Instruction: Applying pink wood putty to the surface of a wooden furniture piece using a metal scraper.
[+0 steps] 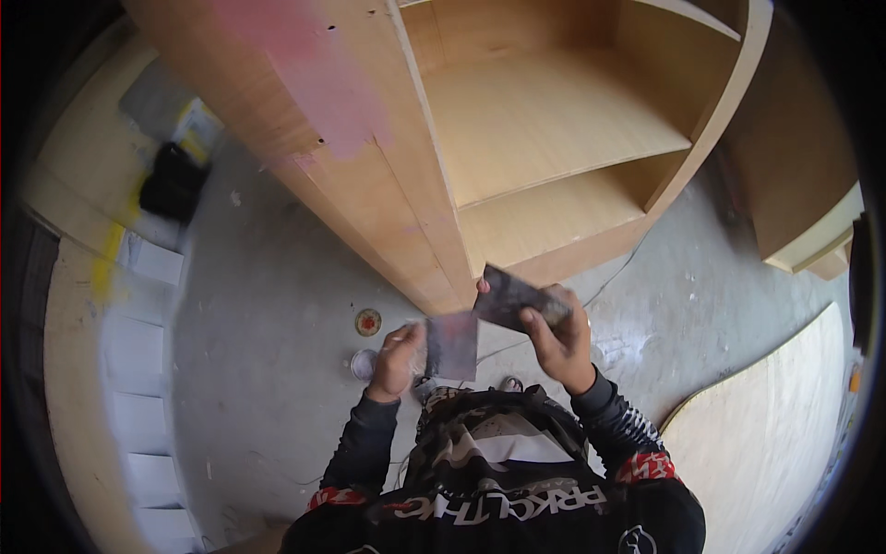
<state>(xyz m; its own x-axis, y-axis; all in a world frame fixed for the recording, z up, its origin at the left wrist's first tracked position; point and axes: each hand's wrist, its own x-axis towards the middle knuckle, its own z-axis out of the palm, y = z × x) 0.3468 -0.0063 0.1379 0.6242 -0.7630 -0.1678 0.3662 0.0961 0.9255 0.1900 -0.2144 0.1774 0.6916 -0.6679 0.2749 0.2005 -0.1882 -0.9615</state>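
Observation:
My left hand [395, 363] is closed on the edge of a thin rectangular putty spreader [452, 347], grey with a reddish smear on its face. In my right hand [562, 349] a second, darker putty spreader [513, 298] is gripped between thumb and fingers, tilted down to the right. The two blades are close together in front of my body, and their near corners almost meet or overlap; I cannot tell if they touch. Just beyond them stands a wooden cabinet [406, 222], its side panel bearing a smeared pink patch [332, 97].
An opened tin [368, 321] with reddish stuff inside and a pale round container [363, 363] sit on the grey floor by my left hand. White-faced panels [138, 369] line the left. A curved plywood sheet [757, 425] lies at right, below another wooden unit [794, 166]. A cable [614, 280] crosses the floor.

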